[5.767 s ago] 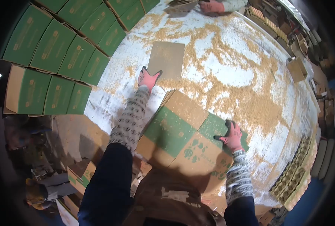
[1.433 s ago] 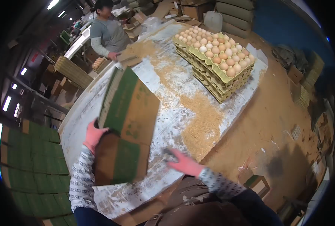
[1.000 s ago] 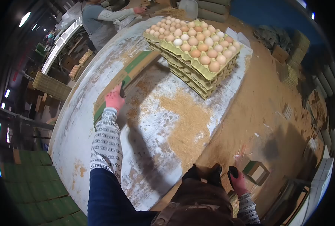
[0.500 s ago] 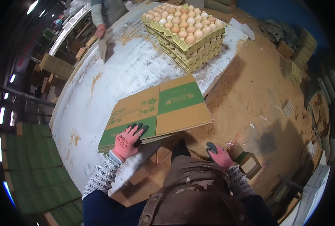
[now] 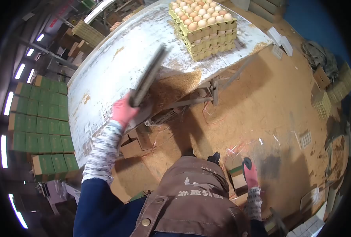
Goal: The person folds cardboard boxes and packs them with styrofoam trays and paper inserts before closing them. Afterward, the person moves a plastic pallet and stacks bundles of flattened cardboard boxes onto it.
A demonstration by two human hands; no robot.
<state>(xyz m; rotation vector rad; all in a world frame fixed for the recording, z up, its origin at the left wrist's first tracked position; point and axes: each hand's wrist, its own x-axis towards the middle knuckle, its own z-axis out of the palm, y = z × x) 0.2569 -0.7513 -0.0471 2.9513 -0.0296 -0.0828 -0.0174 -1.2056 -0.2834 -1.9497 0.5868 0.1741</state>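
My left hand (image 5: 124,110), in a pink glove with a dark palm side, grips the lower end of a stack of flattened cardboard cartons (image 5: 148,75). The stack stands tilted over the table (image 5: 104,75) and shows edge-on, smeared by motion. My left fingers are partly hidden behind it. My right hand (image 5: 250,173), gloved alike, hangs low at my right side, apart from everything, its dark fingertips loosely extended and nothing in them. Beyond the cartons, a pile of yellowish egg trays (image 5: 213,41) stands on the table, its top tray full of eggs (image 5: 201,15).
Green cartons (image 5: 45,126) are piled at the left. An open carton (image 5: 238,179) sits on the floor near my right hand, and another cardboard box (image 5: 136,144) lies below the table edge. Trays (image 5: 339,89) stand at the far right. Pinkish string litters the floor.
My left hand, flat on the cartons before, now grips them and has swung them up from lying flat to edge-on. My view has turned; the co-worker's arm is out of sight.
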